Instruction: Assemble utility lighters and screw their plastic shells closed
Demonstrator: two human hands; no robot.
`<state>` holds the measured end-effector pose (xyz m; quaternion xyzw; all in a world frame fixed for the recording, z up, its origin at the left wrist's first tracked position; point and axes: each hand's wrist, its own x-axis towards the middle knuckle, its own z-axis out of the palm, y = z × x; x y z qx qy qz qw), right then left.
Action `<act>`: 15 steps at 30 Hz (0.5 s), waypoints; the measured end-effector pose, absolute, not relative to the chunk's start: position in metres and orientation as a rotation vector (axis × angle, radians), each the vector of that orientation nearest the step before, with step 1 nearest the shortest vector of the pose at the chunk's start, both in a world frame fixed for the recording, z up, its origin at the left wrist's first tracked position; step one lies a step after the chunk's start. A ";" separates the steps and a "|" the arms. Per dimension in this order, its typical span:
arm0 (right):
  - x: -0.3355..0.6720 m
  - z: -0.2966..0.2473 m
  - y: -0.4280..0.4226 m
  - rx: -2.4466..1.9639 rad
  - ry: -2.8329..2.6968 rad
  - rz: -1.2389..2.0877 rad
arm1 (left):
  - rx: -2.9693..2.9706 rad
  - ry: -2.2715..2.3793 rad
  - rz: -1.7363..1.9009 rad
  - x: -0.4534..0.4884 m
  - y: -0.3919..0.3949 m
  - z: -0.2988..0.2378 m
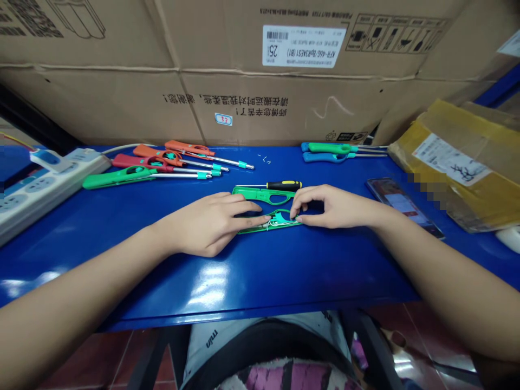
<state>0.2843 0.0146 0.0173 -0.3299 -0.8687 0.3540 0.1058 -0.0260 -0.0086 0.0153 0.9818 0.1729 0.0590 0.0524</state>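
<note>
Fingers of my left hand point(213, 223) press on an opened green lighter casing half point(280, 226) lying on the table. Inside it sit a turquoise trigger part point(280, 218) and thin white wire. At the casing's right end, my right hand point(325, 207) has thumb and index finger closed in a pinch; the fingertips hide whatever is between them. Just behind lies the other green casing half point(260, 194), with a hole in its handle. Behind that rests a screwdriver point(282, 185) with a black and yellow handle.
Several assembled lighters point(162, 158) lie at the back left beside a white power strip point(49, 189). More lighters point(329, 151) are at the back right. A phone point(400, 203) and a yellow-taped box point(455, 162) stand right. A large carton point(227, 103) walls off the back.
</note>
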 end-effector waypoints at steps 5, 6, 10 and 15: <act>0.279 0.007 0.016 -1.165 -2.195 0.848 | 2.866 0.728 0.519 -0.028 -0.004 0.012; 0.278 0.004 0.017 -1.217 -2.146 0.806 | 2.853 0.841 0.611 -0.027 -0.003 0.010; 0.277 -0.001 0.019 -1.370 -2.139 0.694 | 2.807 1.226 0.679 -0.026 0.004 -0.003; 0.277 0.004 0.016 -1.470 -2.209 0.624 | 2.736 1.258 0.634 -0.027 0.011 -0.013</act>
